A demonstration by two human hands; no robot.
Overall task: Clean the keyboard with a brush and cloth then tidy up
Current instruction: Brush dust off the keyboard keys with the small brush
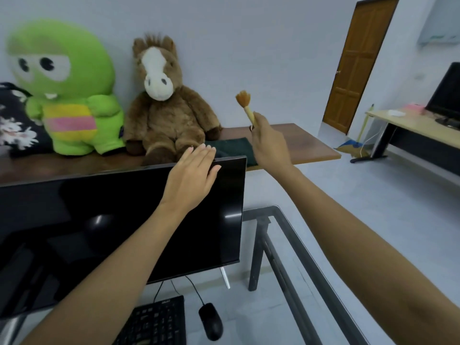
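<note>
My right hand (268, 143) grips a small brush (246, 104) by its pale handle, brown bristles pointing up, held in the air above the brown shelf. A dark green cloth (232, 146) lies folded on that shelf, just behind the monitor's top right corner. My left hand (193, 174) reaches over the monitor's top edge with fingers straight, close to the cloth; contact cannot be told. The black keyboard (155, 323) lies on the glass desk at the bottom of the view, partly hidden by my left forearm.
A black monitor (99, 227) stands on the glass desk (293, 247), with a black mouse (210, 321) beside the keyboard. A green plush (67, 88) and a brown horse plush (164, 105) sit on the brown shelf (306, 143). Another desk and a door are at the right.
</note>
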